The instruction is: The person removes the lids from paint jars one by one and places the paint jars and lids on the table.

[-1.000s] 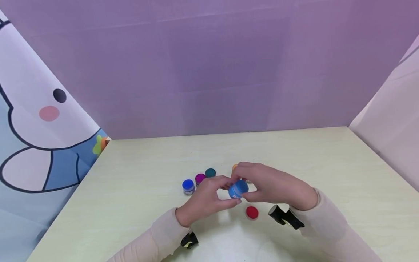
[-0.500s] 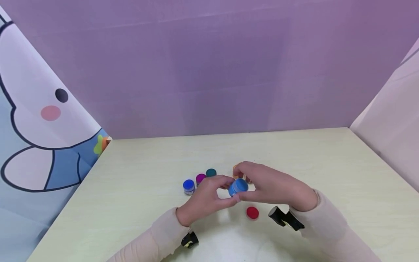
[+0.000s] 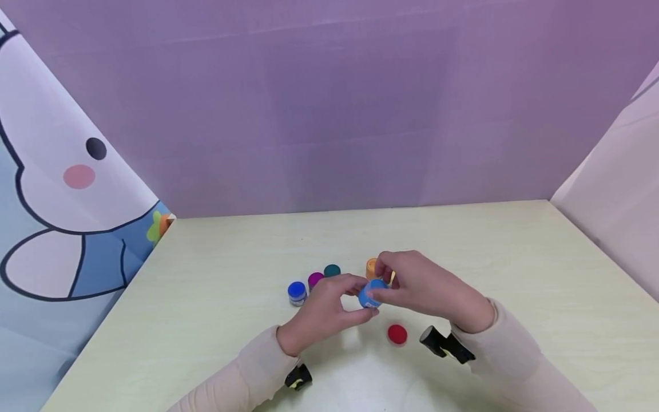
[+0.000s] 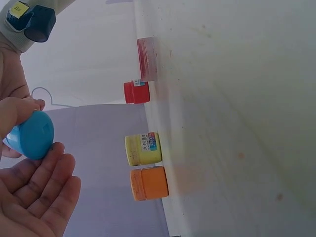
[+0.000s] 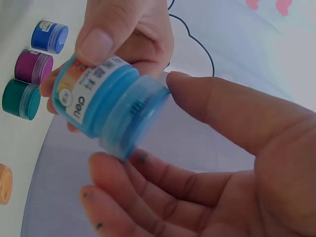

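Note:
My left hand (image 3: pixel 321 309) holds a small light-blue paint jar (image 5: pixel 94 96) above the table, thumb on one side and fingers on the other. It lies tilted, its label partly covered by the left thumb. My right hand (image 3: pixel 424 289) is at the jar's clear-edged lid (image 5: pixel 134 117), which sits on the jar. In the right wrist view the right thumb touches one edge of the lid and the fingertips the opposite edge. Below the hands a flat red disc with a clear rim (image 3: pixel 397 335) lies on the table.
Blue (image 3: pixel 297 293), purple (image 3: pixel 315 280) and green (image 3: pixel 332 270) jars stand left, beyond the left hand. Orange (image 4: pixel 149 182), yellow (image 4: pixel 143 149) and red (image 4: pixel 136 92) jars stand on the pale table (image 3: pixel 231 246). A purple cloth (image 3: pixel 360 114) hangs behind.
My right thumb has shifted up across the blue jar's near side, and the right fingers have moved slightly right, uncovering more of the orange jar. The left hand stays nearly still.

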`<act>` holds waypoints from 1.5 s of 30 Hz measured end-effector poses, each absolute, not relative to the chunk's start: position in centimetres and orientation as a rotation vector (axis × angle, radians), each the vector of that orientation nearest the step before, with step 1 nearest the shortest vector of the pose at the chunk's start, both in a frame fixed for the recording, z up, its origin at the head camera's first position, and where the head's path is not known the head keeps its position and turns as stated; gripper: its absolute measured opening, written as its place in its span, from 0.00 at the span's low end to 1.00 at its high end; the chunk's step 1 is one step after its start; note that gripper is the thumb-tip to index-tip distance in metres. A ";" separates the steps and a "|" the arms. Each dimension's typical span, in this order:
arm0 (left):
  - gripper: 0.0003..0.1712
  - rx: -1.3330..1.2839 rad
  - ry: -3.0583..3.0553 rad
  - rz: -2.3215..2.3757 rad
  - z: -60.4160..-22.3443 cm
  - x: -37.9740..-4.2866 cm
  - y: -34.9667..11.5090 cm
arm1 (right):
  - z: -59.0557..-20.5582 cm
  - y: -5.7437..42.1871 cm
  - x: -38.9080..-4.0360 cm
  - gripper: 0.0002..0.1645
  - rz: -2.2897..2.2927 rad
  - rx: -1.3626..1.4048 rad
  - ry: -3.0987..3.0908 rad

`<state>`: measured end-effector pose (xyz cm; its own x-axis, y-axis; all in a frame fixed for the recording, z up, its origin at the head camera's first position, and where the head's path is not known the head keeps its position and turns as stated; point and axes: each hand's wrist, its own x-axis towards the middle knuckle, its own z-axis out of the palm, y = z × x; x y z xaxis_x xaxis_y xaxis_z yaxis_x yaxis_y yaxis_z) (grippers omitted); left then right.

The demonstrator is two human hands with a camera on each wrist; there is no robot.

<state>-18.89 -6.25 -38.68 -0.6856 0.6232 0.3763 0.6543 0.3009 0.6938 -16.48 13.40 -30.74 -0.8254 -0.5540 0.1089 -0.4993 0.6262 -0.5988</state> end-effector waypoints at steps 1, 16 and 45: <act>0.16 -1.229 -2.508 -1.366 -38.7 -18.9 -6.2 | -30.7 13.4 -16.5 0.16 -0.974 -0.889 2.754; 0.17 -1.218 -2.530 -1.367 -38.7 -18.8 -6.3 | -30.8 13.2 -16.7 0.10 -1.004 -0.990 2.692; 0.19 -1.177 -2.461 -1.507 -38.3 -19.6 -6.0 | -30.5 16.4 -17.1 0.15 -0.956 -1.177 2.783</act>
<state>-19.62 -5.99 -38.31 -0.7147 0.5843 0.3845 0.6081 0.2474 0.7544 -17.12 16.42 -30.51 -0.7238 -0.6437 0.2484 -0.6604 0.5422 -0.5195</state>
